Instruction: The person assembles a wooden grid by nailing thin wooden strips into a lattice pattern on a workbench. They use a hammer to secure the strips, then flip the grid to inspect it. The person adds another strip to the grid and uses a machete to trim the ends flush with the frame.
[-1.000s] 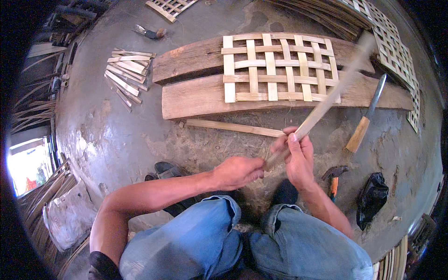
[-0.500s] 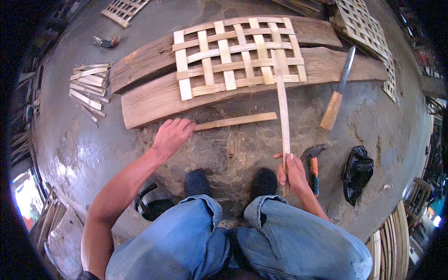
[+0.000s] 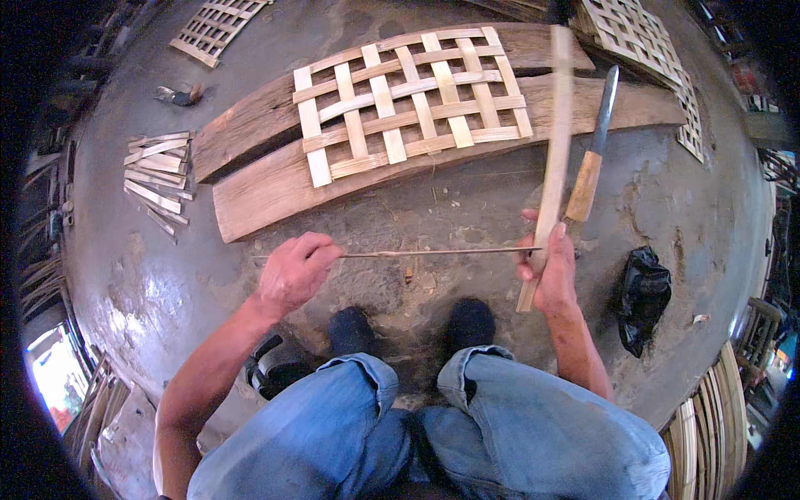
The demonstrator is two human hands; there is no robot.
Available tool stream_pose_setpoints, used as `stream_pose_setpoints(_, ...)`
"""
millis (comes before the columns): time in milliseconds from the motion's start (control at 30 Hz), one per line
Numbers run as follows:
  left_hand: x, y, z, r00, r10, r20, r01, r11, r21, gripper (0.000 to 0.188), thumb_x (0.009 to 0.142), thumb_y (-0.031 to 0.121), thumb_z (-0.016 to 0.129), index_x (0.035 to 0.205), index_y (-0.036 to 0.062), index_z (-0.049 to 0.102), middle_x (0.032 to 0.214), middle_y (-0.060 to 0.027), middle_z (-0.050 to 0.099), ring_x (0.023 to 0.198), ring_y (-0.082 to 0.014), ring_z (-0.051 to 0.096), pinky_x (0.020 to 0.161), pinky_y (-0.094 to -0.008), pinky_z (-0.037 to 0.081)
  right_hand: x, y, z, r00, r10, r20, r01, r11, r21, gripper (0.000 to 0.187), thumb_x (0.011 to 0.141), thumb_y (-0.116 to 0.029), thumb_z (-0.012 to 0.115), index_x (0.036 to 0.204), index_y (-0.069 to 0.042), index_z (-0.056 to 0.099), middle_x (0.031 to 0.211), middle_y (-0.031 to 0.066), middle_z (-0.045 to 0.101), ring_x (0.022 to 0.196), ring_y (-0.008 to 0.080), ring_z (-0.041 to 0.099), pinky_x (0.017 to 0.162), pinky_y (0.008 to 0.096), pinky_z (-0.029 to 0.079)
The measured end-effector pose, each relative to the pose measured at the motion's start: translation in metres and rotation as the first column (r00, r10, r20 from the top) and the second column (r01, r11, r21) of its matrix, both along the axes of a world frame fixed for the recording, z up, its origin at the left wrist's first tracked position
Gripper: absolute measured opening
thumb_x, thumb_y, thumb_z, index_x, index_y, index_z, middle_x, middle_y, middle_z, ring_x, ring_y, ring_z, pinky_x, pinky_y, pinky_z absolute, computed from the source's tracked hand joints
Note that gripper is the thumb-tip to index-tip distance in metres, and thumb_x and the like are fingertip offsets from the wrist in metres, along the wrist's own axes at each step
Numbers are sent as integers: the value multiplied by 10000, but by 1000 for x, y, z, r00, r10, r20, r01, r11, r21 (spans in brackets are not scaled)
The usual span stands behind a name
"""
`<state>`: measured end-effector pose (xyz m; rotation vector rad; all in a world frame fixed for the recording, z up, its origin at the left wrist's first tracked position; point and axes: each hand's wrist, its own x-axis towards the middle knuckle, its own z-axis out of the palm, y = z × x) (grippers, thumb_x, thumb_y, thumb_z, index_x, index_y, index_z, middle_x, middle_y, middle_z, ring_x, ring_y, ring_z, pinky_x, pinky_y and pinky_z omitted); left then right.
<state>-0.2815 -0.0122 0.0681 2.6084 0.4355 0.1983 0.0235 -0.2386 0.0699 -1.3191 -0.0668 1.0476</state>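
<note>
My left hand [image 3: 298, 267] is closed on one end of a bamboo strip [image 3: 433, 252], which shows edge-on as a thin line. The strip runs across to the right, where its far end meets my right hand's fingers. In my right hand [image 3: 550, 271] is a second, wider bamboo strip [image 3: 557, 142], gripped near its lower end and pointing away from me. Beyond both hands lies an open woven bamboo lattice [image 3: 392, 100] on two wooden planks [image 3: 258, 196]. A knife with a wooden handle [image 3: 585, 185] lies just past my right hand.
Cut strips [image 3: 158, 179] lie in a pile at the left. More lattice panels [image 3: 642, 58] are at the far right, and another [image 3: 215, 32] at the far left. A black plastic bag [image 3: 646, 300] rests on the floor at the right, long slats [image 3: 712, 425] at the lower right.
My right hand has raised its strip off the lattice and moved right, now covering the hammer. The left hand's strip has turned edge-on and reaches my right hand.
</note>
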Motion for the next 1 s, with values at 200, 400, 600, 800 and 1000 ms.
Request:
stream_pose_setpoints(200, 23, -2, 18, 989, 12, 145, -25, 996, 88, 332, 747, 28, 667, 1064, 119, 621, 1025, -41, 593, 888, -252, 607, 753, -360, 495, 12, -6, -4, 975, -48, 217, 78, 988, -133, 157, 871, -155, 674, 935, -105, 540, 804, 41, 631, 608, 78, 533, 449, 205, 396)
stream_pose_setpoints(400, 13, 0, 10, 995, -40, -89, 28, 992, -126, 259, 818, 87, 623, 1075, 121, 620, 912, -76, 624, 822, -263, 624, 722, -370, 503, 21, -9, -2, 997, -44, 67, 52, 992, -118, 232, 981, -283, 491, 1053, -81, 582, 805, 54, 610, 625, 87, 546, 470, 226, 408)
stream_pose_setpoints(600, 8, 2, -8, 986, 6, -165, -53, 958, -282, 186, 848, 91, 566, 1024, 90, 626, 860, -111, 604, 778, -311, 614, 675, -403, 503, 29, -13, -16, 949, 51, 310, 17, 976, -216, 386, 1002, -313, 452, 1224, -8, 532, 779, 31, 555, 643, 113, 535, 569, 238, 453)
stream_pose_setpoints(800, -15, 7, -13, 973, -5, -230, -76, 937, -342, 156, 838, 64, 550, 971, 71, 632, 815, -127, 592, 752, -322, 608, 662, -395, 496, 36, -12, -16, 968, 116, 224, -71, 977, -201, 333, 998, -227, 477, 1251, -18, 536, 831, 26, 573, 680, 93, 573, 622, 226, 483)
stream_pose_setpoints(1000, -24, 6, -9, 954, -52, -294, -31, 963, -269, 148, 856, 167, 589, 974, 87, 625, 858, -101, 605, 756, -311, 614, 657, -401, 507, 42, 8, -15, 612, 467, 638, -293, 883, -365, 407, 942, -257, 582, 1287, -52, 520, 877, 25, 579, 769, 133, 586, 663, 276, 492)
